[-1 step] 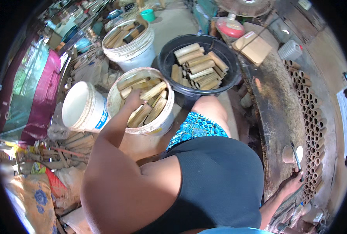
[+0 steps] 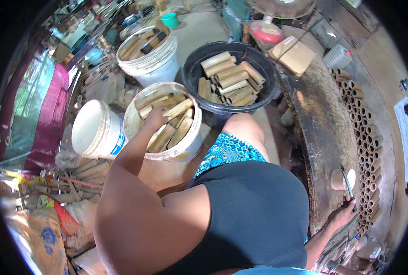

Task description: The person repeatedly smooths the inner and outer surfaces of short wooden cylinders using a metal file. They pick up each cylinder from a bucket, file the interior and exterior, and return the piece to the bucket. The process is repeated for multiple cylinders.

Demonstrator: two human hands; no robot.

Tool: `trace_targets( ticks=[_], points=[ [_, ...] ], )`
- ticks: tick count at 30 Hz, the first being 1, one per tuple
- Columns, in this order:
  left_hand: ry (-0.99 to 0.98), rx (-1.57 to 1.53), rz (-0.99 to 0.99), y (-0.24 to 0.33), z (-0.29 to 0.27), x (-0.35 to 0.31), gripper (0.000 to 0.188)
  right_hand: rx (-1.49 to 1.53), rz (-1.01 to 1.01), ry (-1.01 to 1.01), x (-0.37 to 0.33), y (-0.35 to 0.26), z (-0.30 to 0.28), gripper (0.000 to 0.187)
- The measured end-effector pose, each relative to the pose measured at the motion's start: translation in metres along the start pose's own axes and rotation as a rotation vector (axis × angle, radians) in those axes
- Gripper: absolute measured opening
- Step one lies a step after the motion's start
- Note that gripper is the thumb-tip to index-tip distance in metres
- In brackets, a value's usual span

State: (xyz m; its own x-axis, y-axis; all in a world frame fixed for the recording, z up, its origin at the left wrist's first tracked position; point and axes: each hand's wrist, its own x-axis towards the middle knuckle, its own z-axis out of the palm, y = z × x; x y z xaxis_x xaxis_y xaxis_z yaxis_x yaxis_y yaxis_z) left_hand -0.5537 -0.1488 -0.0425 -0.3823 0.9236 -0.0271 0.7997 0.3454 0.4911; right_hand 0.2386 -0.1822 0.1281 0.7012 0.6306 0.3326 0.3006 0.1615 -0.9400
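My left hand (image 2: 156,118) reaches into a white bucket (image 2: 130,120) of cut bamboo pieces. Its fingers close around the near end of a pale bamboo piece (image 2: 178,109) that lies across the top of the others. At the far right, over a worn wooden bench (image 2: 325,151), my right hand (image 2: 344,214) grips a slender tool (image 2: 347,182) with a pale shaft and dark ends; its kind is unclear. The tool's upper end stands beside a small white cup (image 2: 338,179). Some left fingertips are hidden among the bamboo.
A black tub (image 2: 192,87) ahead holds several bamboo pieces. Behind the left bucket stands another filled white bucket (image 2: 153,68); a white bucket (image 2: 96,130) leans at the left. Bamboo tubes (image 2: 366,142) are stacked along the bench, with a fan (image 2: 266,32) at its far end.
The whole view has shifted slightly, so the buckets and tub sit a little farther left. Both hands keep their places, left in the bucket and right on the tool.
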Motion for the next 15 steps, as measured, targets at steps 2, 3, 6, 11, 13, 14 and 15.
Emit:
trace_targets(
  ticks=[2,3,6,11,13,14,15],
  points=[
    [-0.129,0.132,-0.022,0.01,-0.002,0.01,0.06,0.032,-0.007,0.011,0.002,0.006,-0.004,0.027],
    [-0.185,0.188,-0.025,0.014,-0.001,0.013,0.059,0.049,-0.009,0.016,0.003,0.009,-0.008,0.027],
    [-0.382,-0.044,-0.207,0.029,0.006,0.022,0.045,0.101,-0.009,0.004,0.008,0.018,-0.014,0.028],
    [-0.307,-0.149,-0.229,0.038,0.028,0.001,0.058,0.019,0.103,0.035,0.012,0.029,-0.021,0.029],
    [-0.218,0.09,-0.048,0.04,0.03,-0.008,0.071,0.069,0.101,-0.016,0.011,0.031,-0.021,0.031],
    [-0.272,0.113,-0.037,0.041,0.027,-0.01,0.074,0.057,0.099,-0.026,0.01,0.031,-0.021,0.032],
    [-0.308,0.142,-0.024,0.042,0.024,-0.011,0.078,0.049,0.094,-0.016,0.009,0.031,-0.02,0.033]
  ],
)
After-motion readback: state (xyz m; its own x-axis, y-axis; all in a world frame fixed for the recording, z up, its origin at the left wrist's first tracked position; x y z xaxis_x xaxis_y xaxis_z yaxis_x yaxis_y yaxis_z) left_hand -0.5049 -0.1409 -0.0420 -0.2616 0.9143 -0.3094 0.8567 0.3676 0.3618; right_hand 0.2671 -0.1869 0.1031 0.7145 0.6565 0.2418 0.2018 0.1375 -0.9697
